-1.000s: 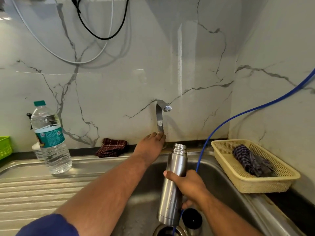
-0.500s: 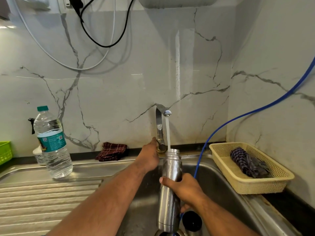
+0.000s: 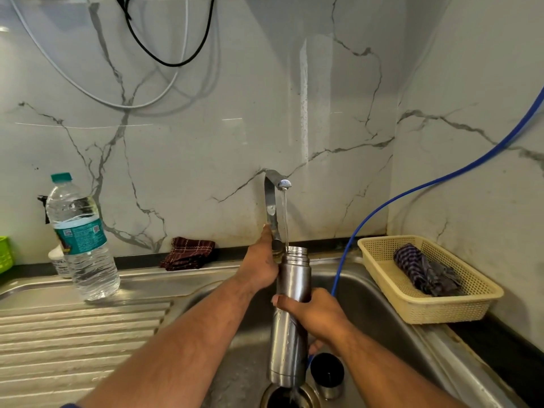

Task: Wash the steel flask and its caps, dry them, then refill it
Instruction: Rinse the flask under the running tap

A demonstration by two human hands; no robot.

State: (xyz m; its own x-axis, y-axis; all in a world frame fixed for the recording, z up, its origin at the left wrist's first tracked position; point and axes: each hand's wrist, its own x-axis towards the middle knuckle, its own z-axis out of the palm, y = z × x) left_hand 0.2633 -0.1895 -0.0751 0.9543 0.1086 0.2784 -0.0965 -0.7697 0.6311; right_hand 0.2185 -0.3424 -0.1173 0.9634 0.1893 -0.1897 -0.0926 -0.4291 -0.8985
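Steel flask (image 3: 293,275) — uncapped, seemingly wet

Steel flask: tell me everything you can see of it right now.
The steel flask is a tall, slim cylinder of shiny metal with a ridged neck and no cap. It is held nearly upright in the sink, base over the drain. Its mouth is under the tap, whose thin water stream lands at the mouth's left edge. Droplets wet its side. The right hand grips its middle. The left hand, on the tap, is beside the neck; I cannot tell whether they touch.
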